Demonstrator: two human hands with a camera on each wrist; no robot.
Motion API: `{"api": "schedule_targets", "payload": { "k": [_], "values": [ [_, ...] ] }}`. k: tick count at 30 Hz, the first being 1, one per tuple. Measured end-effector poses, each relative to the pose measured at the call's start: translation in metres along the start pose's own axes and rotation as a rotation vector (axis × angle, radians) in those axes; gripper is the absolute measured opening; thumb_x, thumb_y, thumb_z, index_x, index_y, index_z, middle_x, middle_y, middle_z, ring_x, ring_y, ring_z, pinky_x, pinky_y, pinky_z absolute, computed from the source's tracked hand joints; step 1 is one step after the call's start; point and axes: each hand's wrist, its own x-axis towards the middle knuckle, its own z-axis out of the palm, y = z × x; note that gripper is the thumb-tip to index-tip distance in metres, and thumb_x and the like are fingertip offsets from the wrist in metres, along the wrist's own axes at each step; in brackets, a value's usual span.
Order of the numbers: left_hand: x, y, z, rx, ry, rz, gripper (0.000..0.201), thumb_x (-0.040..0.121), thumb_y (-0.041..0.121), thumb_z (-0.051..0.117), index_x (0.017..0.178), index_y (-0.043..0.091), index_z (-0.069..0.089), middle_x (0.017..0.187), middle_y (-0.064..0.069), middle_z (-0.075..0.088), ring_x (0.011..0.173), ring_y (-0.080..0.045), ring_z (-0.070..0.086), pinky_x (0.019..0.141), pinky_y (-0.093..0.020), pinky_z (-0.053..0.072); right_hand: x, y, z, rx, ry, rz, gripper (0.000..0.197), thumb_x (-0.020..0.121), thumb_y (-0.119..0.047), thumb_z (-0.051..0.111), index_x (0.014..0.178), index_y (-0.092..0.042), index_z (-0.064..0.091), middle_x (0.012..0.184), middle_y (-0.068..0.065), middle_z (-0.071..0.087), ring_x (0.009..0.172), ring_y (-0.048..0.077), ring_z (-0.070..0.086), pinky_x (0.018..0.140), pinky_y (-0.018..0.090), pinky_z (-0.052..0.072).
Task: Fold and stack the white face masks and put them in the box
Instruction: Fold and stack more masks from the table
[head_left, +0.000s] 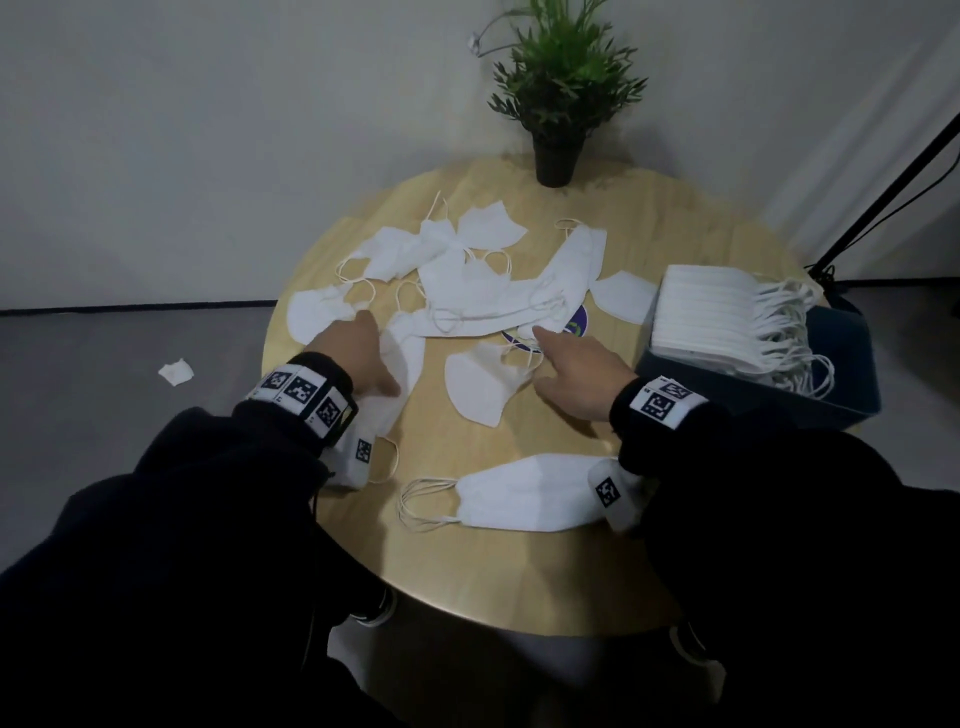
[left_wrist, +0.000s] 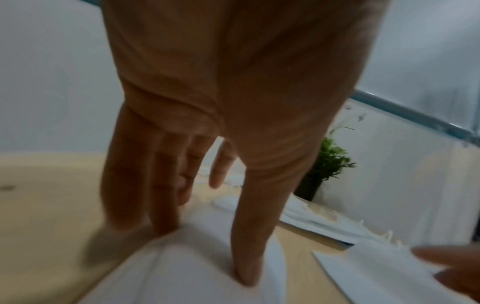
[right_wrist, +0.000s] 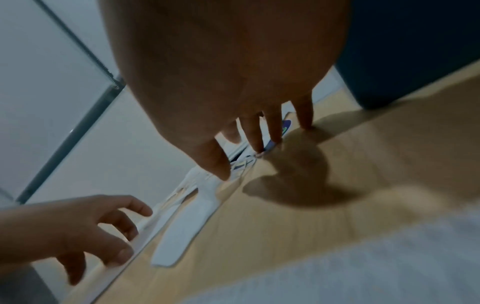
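Left hand (head_left: 358, 353) lies spread, its thumb (left_wrist: 249, 246) pressing a loose mask (head_left: 400, 364), as its wrist view shows. Right hand (head_left: 576, 369) reaches with straight fingers (right_wrist: 303, 115), apparently touching the table (head_left: 519, 571). The box (head_left: 831, 400) of stacked masks (head_left: 706, 312) stands just beyond its outer side.

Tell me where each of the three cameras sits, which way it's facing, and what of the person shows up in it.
Head: worn on the head, looking down at the round table, loose face masks and the box; both sleeves and both hands show.
Left wrist: looks along the left hand, fingers extended over a mask, toward the potted plant.
Right wrist: looks along the right hand, fingers spread above the tabletop; the left hand appears at lower left.
Shared: the head and left wrist views both show the plant.
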Motion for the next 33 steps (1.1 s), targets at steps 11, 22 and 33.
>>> {"api": "schedule_targets", "payload": {
  "k": [11,22,33],
  "values": [
    [-0.016,-0.014,-0.056,-0.504,0.304,0.064,0.020,0.089,0.031,0.075,0.083,0.012,0.072,0.074,-0.005,0.066,0.070,-0.024,0.061,0.054,-0.028,0.039,0.003,-0.010,-0.022,-0.047,-0.105,0.106,0.029,0.088,-0.032,0.058,0.070,-0.012,0.069,0.071,0.005,0.071,0.077,0.026,0.069,0.076,0.038,0.059],
    [-0.030,0.058,-0.050,-0.946,-0.023,0.346,0.024,0.085,0.027,0.064,0.101,0.009,0.068,0.094,-0.012,0.077,0.091,-0.040,0.073,0.079,-0.052,0.058,0.001,-0.003,-0.013,-0.094,-0.009,0.232,0.067,0.082,-0.042,0.078,0.130,-0.010,0.045,0.126,0.013,0.048,0.108,0.036,0.061,0.088,0.041,0.054],
    [-0.036,0.050,-0.052,-1.751,-0.314,0.288,0.052,0.085,0.028,0.062,0.127,-0.002,0.060,0.107,-0.007,0.069,0.084,-0.017,0.064,0.072,-0.029,0.053,-0.014,-0.005,-0.037,1.016,0.303,0.180,0.058,0.084,-0.014,0.084,0.136,-0.016,0.059,0.106,0.006,0.072,0.095,0.022,0.071,0.086,0.034,0.059]
  ]
}}
